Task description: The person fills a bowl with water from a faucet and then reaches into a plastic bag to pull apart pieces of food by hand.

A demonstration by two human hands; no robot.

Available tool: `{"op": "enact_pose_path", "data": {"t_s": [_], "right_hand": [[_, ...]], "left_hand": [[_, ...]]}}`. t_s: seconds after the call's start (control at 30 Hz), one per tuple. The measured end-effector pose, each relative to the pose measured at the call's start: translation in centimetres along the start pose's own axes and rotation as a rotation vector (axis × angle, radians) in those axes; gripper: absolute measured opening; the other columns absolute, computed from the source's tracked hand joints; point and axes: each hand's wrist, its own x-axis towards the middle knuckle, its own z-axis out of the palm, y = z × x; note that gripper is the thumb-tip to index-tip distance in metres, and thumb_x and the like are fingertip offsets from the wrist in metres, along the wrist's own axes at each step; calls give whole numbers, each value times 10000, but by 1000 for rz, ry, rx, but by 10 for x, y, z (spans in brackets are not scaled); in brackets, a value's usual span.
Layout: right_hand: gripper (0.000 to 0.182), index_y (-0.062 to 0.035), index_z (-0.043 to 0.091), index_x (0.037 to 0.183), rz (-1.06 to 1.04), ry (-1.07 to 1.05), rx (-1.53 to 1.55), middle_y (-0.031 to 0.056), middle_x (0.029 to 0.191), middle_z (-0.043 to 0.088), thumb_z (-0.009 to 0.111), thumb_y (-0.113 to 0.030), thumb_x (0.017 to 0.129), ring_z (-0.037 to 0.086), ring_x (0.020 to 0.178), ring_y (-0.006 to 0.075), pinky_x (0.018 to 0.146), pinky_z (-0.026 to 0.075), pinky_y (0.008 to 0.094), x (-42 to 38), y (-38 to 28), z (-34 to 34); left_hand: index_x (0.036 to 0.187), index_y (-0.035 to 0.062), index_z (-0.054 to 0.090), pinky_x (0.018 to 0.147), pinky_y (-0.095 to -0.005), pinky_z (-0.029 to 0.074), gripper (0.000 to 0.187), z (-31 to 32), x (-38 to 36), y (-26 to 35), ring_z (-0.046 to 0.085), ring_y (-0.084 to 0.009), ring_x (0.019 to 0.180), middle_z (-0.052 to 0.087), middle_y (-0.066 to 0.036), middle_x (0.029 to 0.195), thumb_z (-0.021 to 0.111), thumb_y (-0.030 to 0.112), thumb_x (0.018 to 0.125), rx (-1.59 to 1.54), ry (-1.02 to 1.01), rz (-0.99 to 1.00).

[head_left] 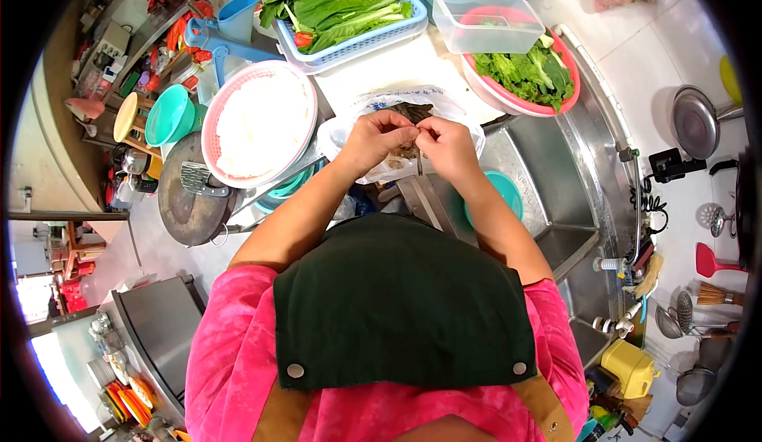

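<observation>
My left hand (pixel 381 138) and my right hand (pixel 450 146) meet fingertip to fingertip above a white plastic bag (pixel 337 135) with blue print. Both are closed in a pinch. A small thin brownish strip (pixel 419 164) hangs down from between the fingers; its kind is too small to make out. Inside the open bag lie dark grey-brown pieces (pixel 413 111), partly covered by my hands.
Left of the bag stands a pink basket (pixel 208 134) with white contents. Behind are a blue basket (pixel 413 25) of leafy greens, a clear container (pixel 486 29) and a red-pink basket (pixel 472 77) of greens. A steel sink (pixel 540 156) with a teal bowl (pixel 506 192) lies right.
</observation>
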Motion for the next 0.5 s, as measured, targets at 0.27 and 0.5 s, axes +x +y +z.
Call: {"op": "enact_pose_path", "data": {"t_s": [0.27,0.5], "right_hand": [[112,23,590,767,231,-82,274,42,593,564,517,-59,746,504,486,81,459,406,206,6,13,-1],[119,6,601,761,308,-140,407,49,598,574,514,-74,750,501,483,80,458,406,202,8,13,-5]], "left_hand": [[878,-1,509,640,-210,451,170,13,-4,8,530,-80,715,548,-17,791,575,-39,726,314,39,124],[915,8,537,690,-220,467,221,-1,2,-2,551,-87,760,561,-20,840,573,-80,716,119,-39,95]]}}
